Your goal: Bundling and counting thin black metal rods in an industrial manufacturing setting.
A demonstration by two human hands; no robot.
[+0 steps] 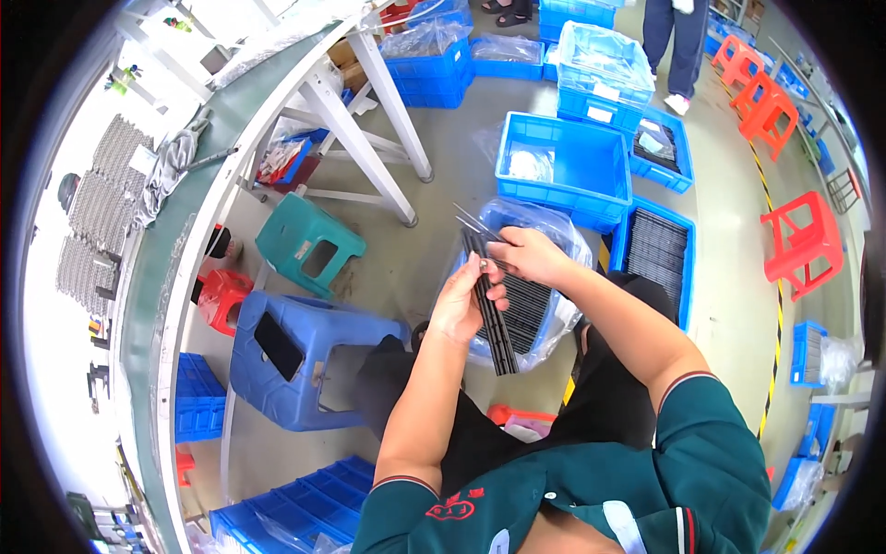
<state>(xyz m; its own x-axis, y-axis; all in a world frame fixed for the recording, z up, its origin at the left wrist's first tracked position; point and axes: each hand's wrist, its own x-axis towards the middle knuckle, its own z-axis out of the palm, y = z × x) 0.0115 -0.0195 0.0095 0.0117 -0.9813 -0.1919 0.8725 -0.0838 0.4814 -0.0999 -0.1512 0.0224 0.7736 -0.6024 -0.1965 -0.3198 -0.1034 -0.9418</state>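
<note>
Sitting low, over a grey floor. Left hand (459, 305) wrapped around a bunch of long thin black strips (492, 309), fingers shut tight on them, likely so none slide out. Right hand (526, 254) up at the top end of the same bunch, fingertips pinching one or two strips there, likely to pick one apart from the rest. Bunch held up in the air, in front of the knees, tilted a little, top end pointing away. A few thin grey ends sticking out past the right hand.

Just under the hands, a blue crate lined with a clear plastic bag (544, 277), more black strips lying flat inside. Handy spot, right below, so anything dropped lands in it. Next to it, another blue crate (660, 249) full of dark strips, and a nearly bare blue crate (565, 166) further off.

On the left, a blue plastic stool (295, 355), a green stool (309, 245) and a small red stool (221, 295) beside a long curved table (185, 231). Orange stools (803, 245) off to the right. Legs of another person (674, 46) far at the top.
</note>
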